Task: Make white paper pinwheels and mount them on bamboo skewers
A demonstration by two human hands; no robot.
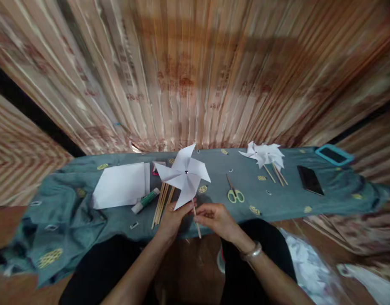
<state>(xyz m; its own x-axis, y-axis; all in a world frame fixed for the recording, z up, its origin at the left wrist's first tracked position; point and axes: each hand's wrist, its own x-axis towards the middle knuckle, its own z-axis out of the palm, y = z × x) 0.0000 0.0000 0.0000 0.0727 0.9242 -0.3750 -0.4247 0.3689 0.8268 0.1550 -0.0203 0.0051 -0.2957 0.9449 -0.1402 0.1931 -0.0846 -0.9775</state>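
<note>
A white paper pinwheel [186,173] on a thin wooden stick stands in front of me above the table's near edge. A dark pin head marks its centre. My left hand [172,218] is closed round the upper stick, just under the lowest paper blade, which partly covers the fingers. Lower down, my right hand [216,218] pinches the same stick between thumb and fingers, and the stick's end pokes out below. Left of the pinwheel lie several loose wooden sticks [160,205], partly behind its blades.
Paper sheets [120,186], a glue stick [146,200] and a red object [155,170] lie left on the green cloth [210,154]. Scissors [235,195], finished pinwheels [264,154], a black phone [310,179] and a blue-framed device [333,155] lie right. A plastic bag [309,262] rests below.
</note>
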